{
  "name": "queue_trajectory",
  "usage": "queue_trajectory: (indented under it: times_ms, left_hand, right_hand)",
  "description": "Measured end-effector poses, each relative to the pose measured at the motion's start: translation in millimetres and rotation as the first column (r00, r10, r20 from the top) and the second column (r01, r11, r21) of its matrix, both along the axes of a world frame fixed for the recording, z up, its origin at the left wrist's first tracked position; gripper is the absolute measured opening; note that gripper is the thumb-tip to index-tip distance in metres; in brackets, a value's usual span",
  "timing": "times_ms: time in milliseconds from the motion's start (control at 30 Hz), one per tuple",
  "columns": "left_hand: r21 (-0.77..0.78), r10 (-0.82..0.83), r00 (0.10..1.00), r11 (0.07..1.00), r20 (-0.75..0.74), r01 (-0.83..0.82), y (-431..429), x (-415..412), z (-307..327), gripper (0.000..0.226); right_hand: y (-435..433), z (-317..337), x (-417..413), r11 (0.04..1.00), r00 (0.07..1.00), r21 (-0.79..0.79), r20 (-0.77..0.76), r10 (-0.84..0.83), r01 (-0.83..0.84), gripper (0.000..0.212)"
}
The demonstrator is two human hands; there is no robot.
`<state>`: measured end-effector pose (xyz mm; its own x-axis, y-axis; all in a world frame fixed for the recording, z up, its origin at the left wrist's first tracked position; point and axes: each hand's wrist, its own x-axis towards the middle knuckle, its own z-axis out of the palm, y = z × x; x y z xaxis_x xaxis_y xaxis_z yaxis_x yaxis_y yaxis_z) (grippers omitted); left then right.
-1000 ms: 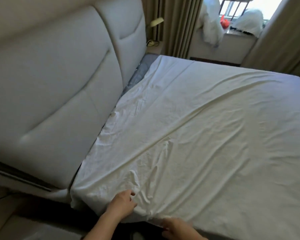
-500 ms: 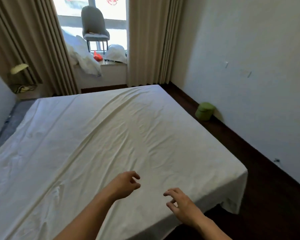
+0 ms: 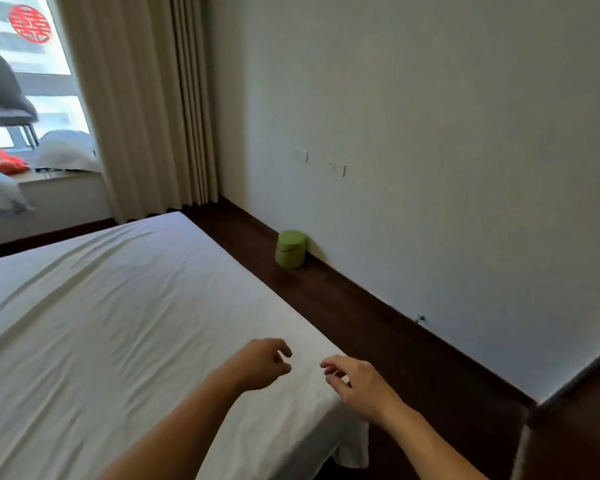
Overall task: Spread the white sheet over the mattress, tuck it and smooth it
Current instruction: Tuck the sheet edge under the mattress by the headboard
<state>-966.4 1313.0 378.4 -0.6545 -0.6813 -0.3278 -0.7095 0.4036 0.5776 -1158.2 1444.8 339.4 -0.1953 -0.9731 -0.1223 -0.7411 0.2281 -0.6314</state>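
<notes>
Both forearms reach forward over the bed's near right corner. The left hand (image 3: 264, 363) and right hand (image 3: 357, 382) hover side by side, fingers loosely curled, gripping nothing. The white sheet (image 3: 118, 323) lies spread beneath them, faintly creased. Beyond, a green bin (image 3: 290, 249) stands against the wall.

soft white cloth sheet (image 3: 125, 327) with wrinkles, dark shiny wood floor (image 3: 378, 327), smooth matt wall (image 3: 430, 133), thick cloth curtain (image 3: 146, 105)

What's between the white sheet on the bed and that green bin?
Only bare dark floor lies between sheet and green bin, per the head view.
</notes>
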Motion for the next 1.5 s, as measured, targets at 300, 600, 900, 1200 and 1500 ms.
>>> queue_trajectory:
  times_ms: [300,600,900,1200,1500]
  left_hand:
    - [-0.022,-0.209,0.973,0.978,-0.098,0.208,-131.3,-255.2,7.8,0.021]
    - [-0.042,-0.392,0.911,0.92,-0.131,0.39,-207.4,-494.1,4.3,0.026]
    - [-0.019,-0.317,0.935,0.948,-0.161,0.318,-327.9,-685.5,-18.0,0.024]
    - [0.035,0.078,0.99,0.997,-0.116,-0.074,-492.3,-765.0,-25.4,0.021]
    - [0.063,0.374,0.926,0.927,-0.055,-0.37,-641.2,-716.1,-39.6,0.014]
  right_hand:
    - [-60.4,23.4,-233.2,0.979,0.978,-0.011,-0.042,-0.202,0.202,0.023]
    - [-101.2,39.3,-441.3,0.917,0.912,-0.031,-0.091,-0.399,0.398,0.021]
    - [-269.3,27.9,-643.7,0.97,0.966,-0.036,-0.083,-0.243,0.241,0.023]
    - [-509.1,37.8,-785.1,0.992,0.993,-0.063,-0.057,0.104,-0.108,0.022]
    - [-739.1,8.6,-741.3,0.866,0.866,-0.032,0.016,0.499,-0.498,0.023]
